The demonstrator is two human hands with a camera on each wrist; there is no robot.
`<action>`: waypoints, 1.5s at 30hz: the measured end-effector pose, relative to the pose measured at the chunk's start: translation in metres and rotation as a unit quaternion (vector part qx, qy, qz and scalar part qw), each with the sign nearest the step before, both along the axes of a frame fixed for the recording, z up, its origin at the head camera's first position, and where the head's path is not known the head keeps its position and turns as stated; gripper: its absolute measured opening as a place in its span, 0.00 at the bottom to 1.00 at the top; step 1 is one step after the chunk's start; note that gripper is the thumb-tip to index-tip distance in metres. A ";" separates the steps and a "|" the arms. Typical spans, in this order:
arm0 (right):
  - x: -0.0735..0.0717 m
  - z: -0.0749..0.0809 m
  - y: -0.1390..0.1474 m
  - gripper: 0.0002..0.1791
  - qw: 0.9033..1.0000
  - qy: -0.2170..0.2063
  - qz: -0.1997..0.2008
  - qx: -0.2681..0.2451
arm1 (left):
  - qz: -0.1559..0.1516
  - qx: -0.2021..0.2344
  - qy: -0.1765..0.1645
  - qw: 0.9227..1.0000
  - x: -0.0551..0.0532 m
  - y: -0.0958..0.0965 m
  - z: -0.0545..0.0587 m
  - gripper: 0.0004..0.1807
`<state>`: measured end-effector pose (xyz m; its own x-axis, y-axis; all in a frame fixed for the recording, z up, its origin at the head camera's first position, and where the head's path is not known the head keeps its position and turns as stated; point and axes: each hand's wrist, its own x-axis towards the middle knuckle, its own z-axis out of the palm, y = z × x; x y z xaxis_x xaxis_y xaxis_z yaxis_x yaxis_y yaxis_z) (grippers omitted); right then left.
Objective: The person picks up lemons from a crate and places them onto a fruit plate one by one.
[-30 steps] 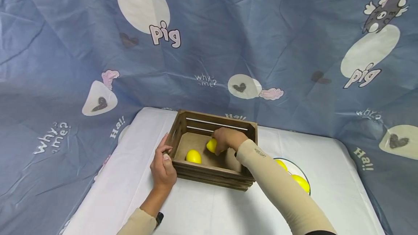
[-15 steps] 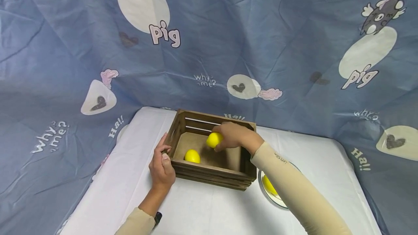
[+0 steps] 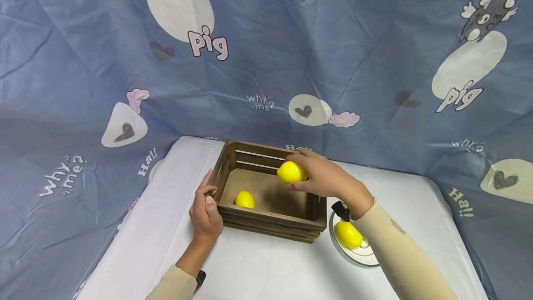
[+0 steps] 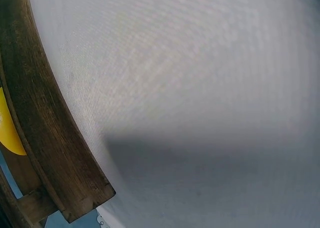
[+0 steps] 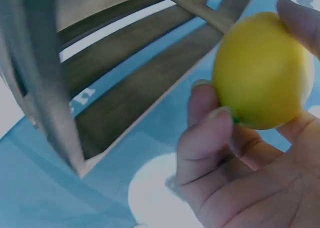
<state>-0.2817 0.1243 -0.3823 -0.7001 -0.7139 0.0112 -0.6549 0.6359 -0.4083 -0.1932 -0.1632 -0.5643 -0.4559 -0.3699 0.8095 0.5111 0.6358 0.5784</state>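
My right hand [image 3: 325, 177] pinches a yellow lemon [image 3: 290, 171] between thumb and fingers, held up over the right back part of a brown slatted wooden crate [image 3: 270, 223]. Close up in the right wrist view, the fingertips and thumb press on the lemon [image 5: 264, 70], beside the crate's slats [image 5: 135, 83]. A second lemon [image 3: 244, 199] lies in the crate near its front left. My left hand [image 3: 207, 216] grips the crate's front left corner. The left wrist view shows the crate's edge [image 4: 55, 118] but not that hand.
A white plate with a dark rim [image 3: 360, 257] stands right of the crate, bearing a lemon [image 3: 349, 235]; my right forearm hides part of it. White cloth [image 3: 258, 267] covers the table. A blue printed sheet [image 3: 250, 68] hangs behind and at the sides.
My right hand has lifted the lemon from the crate's floor and moved it up and rightward. The forearm has shifted right, uncovering part of the plate. My left hand stays on the corner.
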 end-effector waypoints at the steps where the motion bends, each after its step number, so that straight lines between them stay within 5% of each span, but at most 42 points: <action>1: 0.003 0.001 0.004 0.34 1.000 0.003 0.002 -0.015 | 0.000 0.001 0.002 1.000 0.000 0.000 0.000 0.18; 9: 0.030 0.004 0.040 0.33 0.995 0.022 -0.031 -0.093 | -0.008 0.003 0.003 1.000 0.001 0.001 0.002 0.18; 19: 0.062 -0.002 0.083 0.33 0.985 0.057 -0.112 -0.114 | -0.009 0.002 -0.011 1.000 0.000 0.003 0.001 0.18; 31: 0.108 -0.046 0.132 0.32 0.962 0.090 -0.214 -0.144 | -0.002 0.007 -0.019 1.000 0.001 0.001 -0.003 0.18; 36: 0.127 -0.073 0.147 0.35 0.944 0.076 -0.289 -0.139 | -0.004 0.013 -0.028 1.000 0.003 -0.001 -0.003 0.18; 45: 0.164 -0.122 0.161 0.38 0.889 0.049 -0.447 -0.083 | -0.015 0.001 -0.041 0.999 0.003 0.000 0.000 0.19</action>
<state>-0.1181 0.2856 -0.5046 -0.9770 0.1444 0.1569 0.0441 0.8567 -0.5140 -0.1899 -0.1634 -0.5647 -0.5307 -0.3568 0.7688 0.4812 0.6198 0.6199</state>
